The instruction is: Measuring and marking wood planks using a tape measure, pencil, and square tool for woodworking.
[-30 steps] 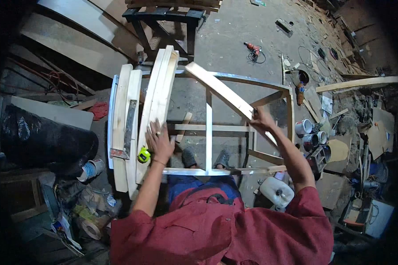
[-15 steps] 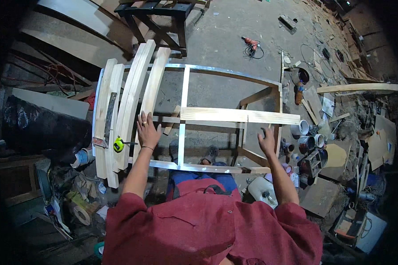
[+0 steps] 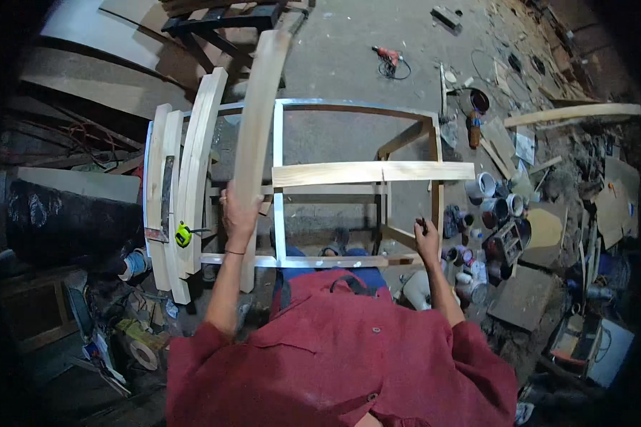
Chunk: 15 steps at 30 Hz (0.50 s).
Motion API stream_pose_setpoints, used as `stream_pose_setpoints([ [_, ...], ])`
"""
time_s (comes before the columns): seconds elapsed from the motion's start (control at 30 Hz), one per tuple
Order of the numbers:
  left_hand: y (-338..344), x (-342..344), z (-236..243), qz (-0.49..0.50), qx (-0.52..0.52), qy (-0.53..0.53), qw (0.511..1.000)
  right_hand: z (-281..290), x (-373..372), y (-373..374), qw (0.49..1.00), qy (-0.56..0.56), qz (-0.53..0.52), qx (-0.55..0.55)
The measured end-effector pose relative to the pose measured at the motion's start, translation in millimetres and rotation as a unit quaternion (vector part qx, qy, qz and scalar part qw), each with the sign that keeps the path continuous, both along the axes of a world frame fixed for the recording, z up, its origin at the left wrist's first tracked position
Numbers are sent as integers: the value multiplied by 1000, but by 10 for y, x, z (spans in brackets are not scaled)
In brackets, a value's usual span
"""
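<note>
My left hand (image 3: 238, 217) is closed around a long pale wooden plank (image 3: 258, 121), which is smeared by motion and raised over the left part of an open rectangular frame (image 3: 278, 135). Over the frame's right side, my right hand (image 3: 427, 240) is closed with a small dark object (image 3: 421, 225) poking out of the fingers; its kind is unclear. A shorter wooden board (image 3: 335, 174) lies across the frame, with a dark line marked on it. To the left, several pale planks (image 3: 201, 164) rest side by side, bearing a yellow-green tape measure (image 3: 184, 235) and a dark metal square (image 3: 167, 192).
A red corded power tool (image 3: 387, 57) lies on the floor beyond the frame. Paint cans and buckets (image 3: 482, 185) crowd the right side, near a curved plank (image 3: 577, 114). A dark wooden stand (image 3: 228, 25) is at the back, and a black-wrapped bundle (image 3: 71, 217) at the left.
My left hand, earlier flat on the plank, now grips it and has lifted it away from the other planks. My right hand has moved slightly down and closed. The view has shifted a little.
</note>
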<state>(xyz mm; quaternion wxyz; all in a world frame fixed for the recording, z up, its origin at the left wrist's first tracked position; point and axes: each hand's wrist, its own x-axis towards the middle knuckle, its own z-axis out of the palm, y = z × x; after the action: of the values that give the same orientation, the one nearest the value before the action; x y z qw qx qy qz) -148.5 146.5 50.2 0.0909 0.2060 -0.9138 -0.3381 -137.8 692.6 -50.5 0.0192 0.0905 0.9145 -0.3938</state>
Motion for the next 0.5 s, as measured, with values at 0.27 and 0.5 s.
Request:
stream_pose_setpoints([
  [0.27, 1618, -4, -4, -265, -70, 13, 962, -89, 298, 32, 998, -63, -13, 27],
  [0.5, 2331, -333, -731, -464, -121, 21, 877, -235, 879, 361, 994, -56, -86, -46],
])
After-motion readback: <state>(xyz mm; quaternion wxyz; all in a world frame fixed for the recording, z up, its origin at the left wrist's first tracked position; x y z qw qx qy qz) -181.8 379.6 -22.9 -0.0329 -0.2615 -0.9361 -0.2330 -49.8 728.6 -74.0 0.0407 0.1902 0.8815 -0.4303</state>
